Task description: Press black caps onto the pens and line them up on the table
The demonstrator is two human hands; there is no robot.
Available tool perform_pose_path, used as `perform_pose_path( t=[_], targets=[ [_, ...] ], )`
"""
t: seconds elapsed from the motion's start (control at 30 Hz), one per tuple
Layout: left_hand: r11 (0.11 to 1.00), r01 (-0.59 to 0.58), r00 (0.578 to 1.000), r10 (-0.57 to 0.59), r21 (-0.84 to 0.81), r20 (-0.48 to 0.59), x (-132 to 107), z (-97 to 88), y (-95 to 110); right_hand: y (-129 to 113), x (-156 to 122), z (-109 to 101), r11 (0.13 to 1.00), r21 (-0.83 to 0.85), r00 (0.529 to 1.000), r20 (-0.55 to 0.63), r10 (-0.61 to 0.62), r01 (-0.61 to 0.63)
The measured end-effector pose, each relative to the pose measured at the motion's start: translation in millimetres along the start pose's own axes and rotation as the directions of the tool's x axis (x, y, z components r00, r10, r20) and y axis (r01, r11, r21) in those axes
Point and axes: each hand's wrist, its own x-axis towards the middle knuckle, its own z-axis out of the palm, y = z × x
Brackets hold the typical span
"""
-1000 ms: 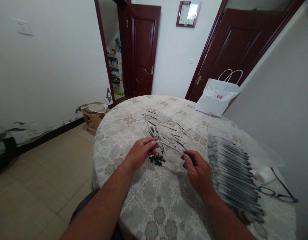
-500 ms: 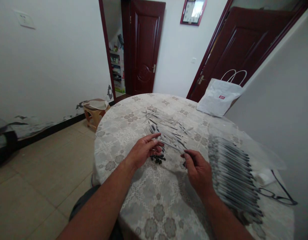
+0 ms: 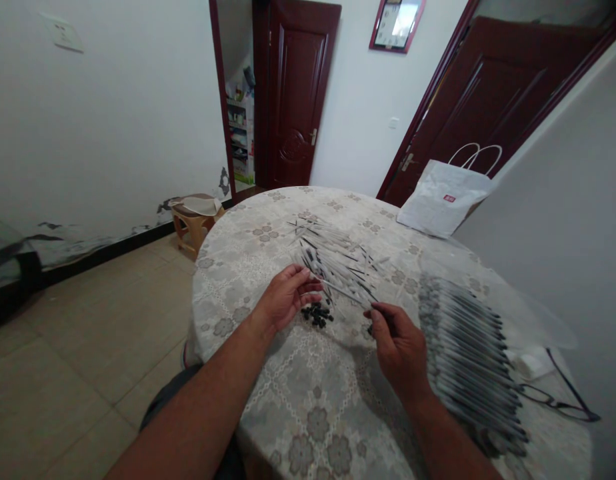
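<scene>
My left hand [image 3: 291,297] pinches the left end of a thin pale rod [image 3: 341,289] that looks like a pen refill. Its other fingers are loosely curled. At the rod's dark right end, my right hand [image 3: 399,339] is closed, thumb against the fingers. Just beyond the hands lies a loose heap of similar rods [image 3: 333,243], pale with dark ends. A small pile of black caps or plugs [image 3: 317,315] rests on the tablecloth beside my left fingers. A few more dark bits sit by my right fingertips, partly hidden.
Right of my right arm lie rows of dark-tipped, pen-like sticks [image 3: 475,357], with clear plastic near them. Eyeglasses [image 3: 558,400] lie at the right edge. A white paper bag [image 3: 445,200] stands at the back right of the round, cloth-covered table [image 3: 283,400]. A stool [image 3: 195,220] stands beyond its left side.
My left hand has shifted slightly left along the rod, its fingers now closer to the end. My right hand keeps its hold. The view has turned slightly.
</scene>
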Motion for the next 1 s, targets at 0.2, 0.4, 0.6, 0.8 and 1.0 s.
perform_pose_path(
  t=[0.2, 0.4, 0.6, 0.8, 1.0],
  targets=[
    [0.999, -0.03, 0.999, 0.029, -0.025, -0.039, 2.0, -2.1, -0.7, 3.0, -1.2, 1.6, 1.0, -0.015, 1.0, 0.02, -0.008, 0.008],
    [0.998, -0.04, 0.998, 0.043, 0.05, -0.055, 0.6, 1.5, -3.5, 3.1, -1.2, 1.8, 0.999, -0.039, 0.999, 0.017, -0.032, 0.032],
    [0.995, -0.025, 0.997, 0.032, 0.095, -0.071, 2.6, -1.5, -7.3, -1.1, 1.5, 2.9, 0.966, -0.168, 0.98, 0.068, -0.186, 0.195],
    [0.993, -0.023, 0.997, 0.032, 0.113, -0.077, 0.9, 0.2, -4.8, 6.0, 4.9, 4.7, 0.908, -0.249, 0.94, 0.15, -0.307, 0.337],
    [0.99, -0.025, 0.995, 0.037, 0.136, -0.088, 0.1, 3.7, -2.9, 0.4, 4.1, 3.9, 0.88, -0.27, 0.92, 0.145, -0.365, 0.392]
  ],
)
